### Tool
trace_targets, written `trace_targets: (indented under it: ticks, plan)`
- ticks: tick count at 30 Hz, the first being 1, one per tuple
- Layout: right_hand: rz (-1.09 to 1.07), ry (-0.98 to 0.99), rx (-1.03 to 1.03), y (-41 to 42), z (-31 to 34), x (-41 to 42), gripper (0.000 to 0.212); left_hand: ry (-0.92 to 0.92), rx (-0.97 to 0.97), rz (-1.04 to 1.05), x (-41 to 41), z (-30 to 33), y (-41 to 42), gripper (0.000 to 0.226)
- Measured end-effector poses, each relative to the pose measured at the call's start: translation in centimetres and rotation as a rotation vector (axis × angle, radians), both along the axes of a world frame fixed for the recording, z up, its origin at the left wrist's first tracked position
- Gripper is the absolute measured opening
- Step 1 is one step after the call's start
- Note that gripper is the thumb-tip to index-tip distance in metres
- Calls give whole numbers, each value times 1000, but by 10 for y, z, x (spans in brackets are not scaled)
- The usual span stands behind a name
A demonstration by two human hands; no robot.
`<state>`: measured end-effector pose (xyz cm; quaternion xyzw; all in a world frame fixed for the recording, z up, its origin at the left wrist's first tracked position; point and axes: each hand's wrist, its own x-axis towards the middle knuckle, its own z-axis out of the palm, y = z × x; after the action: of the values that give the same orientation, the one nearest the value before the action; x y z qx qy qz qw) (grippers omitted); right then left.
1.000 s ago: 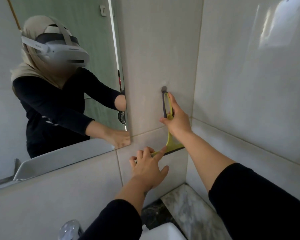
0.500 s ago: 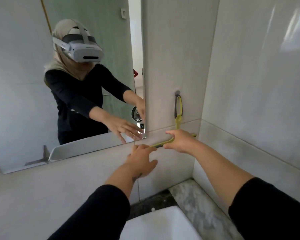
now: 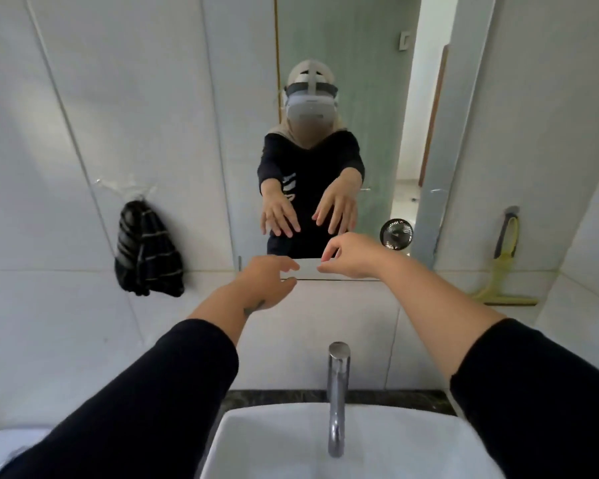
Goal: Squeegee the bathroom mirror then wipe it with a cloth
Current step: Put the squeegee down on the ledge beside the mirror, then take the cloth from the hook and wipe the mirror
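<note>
Hovering empty hands: left (image 3: 268,285) | right (image 3: 351,257) | mirror (image 3: 343,81) bottom edge

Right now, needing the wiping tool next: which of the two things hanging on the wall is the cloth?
The dark striped cloth, hanging left of the mirror. The other, right of it, is the yellow-green squeegee.

Both hands, the left (image 3: 267,283) and right (image 3: 351,255), now float empty before the mirror (image 3: 325,81), the squeegee (image 3: 502,267) left hanging on the wall.
</note>
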<state>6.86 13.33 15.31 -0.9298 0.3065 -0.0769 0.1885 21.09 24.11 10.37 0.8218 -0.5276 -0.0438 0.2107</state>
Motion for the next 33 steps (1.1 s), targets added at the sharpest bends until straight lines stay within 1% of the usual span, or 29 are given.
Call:
trace_targets:
  ticks: [6, 9, 14, 17, 19, 23, 26, 29, 33]
  plan:
    - [173, -20, 45, 40, 1, 91, 30, -21, -76, 197, 74, 8, 74, 33]
    - [231, -48, 50, 57, 0, 134, 30, -31, -158, 295, 105, 9, 101, 35]
    - [296, -205, 117, 81, -4, 196, 46, -95, -282, 459, 145, 6, 126, 52]
    - [327, -316, 139, 90, -12, 231, 55, -24, -344, 517, 166, 1, 127, 61]
    - [321, -361, 155, 93, -19, 252, 57, 42, -372, 531, 179, -5, 124, 66]
    - [329, -354, 203, 96, -41, 280, 59, 186, -451, 481, 194, -19, 116, 72]
    - [344, -404, 258, 96, -52, 292, 58, 210, -519, 468, 196, -23, 112, 72]
    - [391, -497, 314, 99, -54, 293, 58, 230, -627, 429, 191, -17, 110, 71]
    - [422, -687, 274, 101, -31, 272, 59, 230, -766, 320, 177, 11, 110, 72]
